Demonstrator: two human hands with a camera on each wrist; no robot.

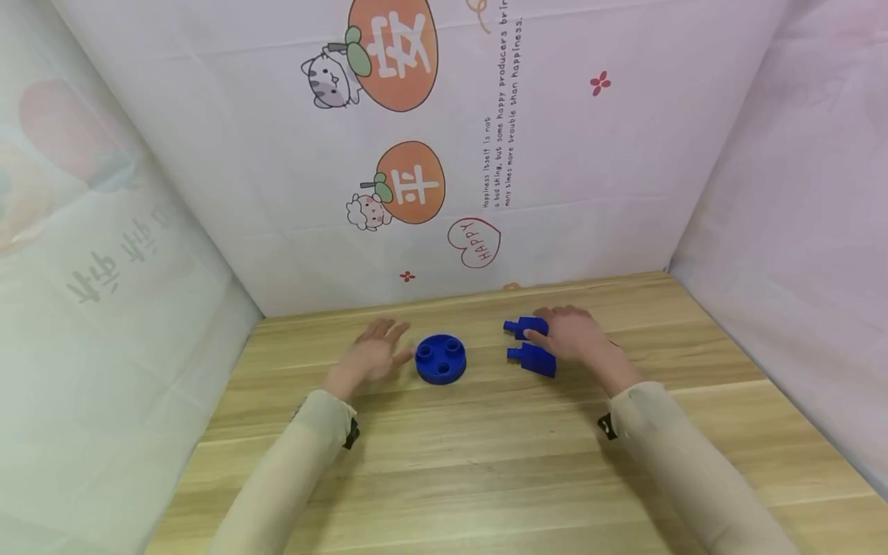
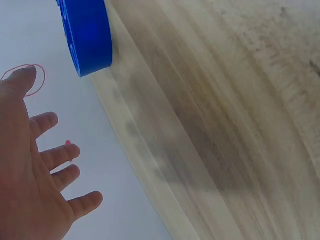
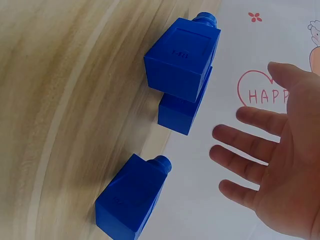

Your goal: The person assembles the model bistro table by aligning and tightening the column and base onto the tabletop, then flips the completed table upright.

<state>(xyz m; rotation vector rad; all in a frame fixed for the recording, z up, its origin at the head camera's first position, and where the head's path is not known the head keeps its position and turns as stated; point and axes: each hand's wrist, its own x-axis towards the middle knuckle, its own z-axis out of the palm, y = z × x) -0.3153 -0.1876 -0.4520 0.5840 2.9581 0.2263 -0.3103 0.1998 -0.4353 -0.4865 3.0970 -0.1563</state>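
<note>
A round blue base (image 1: 441,360) with three round sockets in its top lies on the table. My left hand (image 1: 371,354) hovers just left of it, fingers spread and holding nothing; in the left wrist view the base's side wall (image 2: 90,37) shows beyond the thumb. Over on the right, two blue bottle-shaped blocks (image 1: 537,360) with short necks lie side by side, necks pointing left. My right hand (image 1: 572,333) is over them, its thumb overlapping the farther one. The right wrist view shows this hand with straight, parted fingers, and a third blue block (image 3: 132,197) lower down.
The wooden table (image 1: 444,478) meets a white printed cloth wall (image 1: 555,193) behind the pieces. More cloth walls (image 1: 104,308) stand at the left and right. A black band (image 1: 607,426) shows at the right sleeve.
</note>
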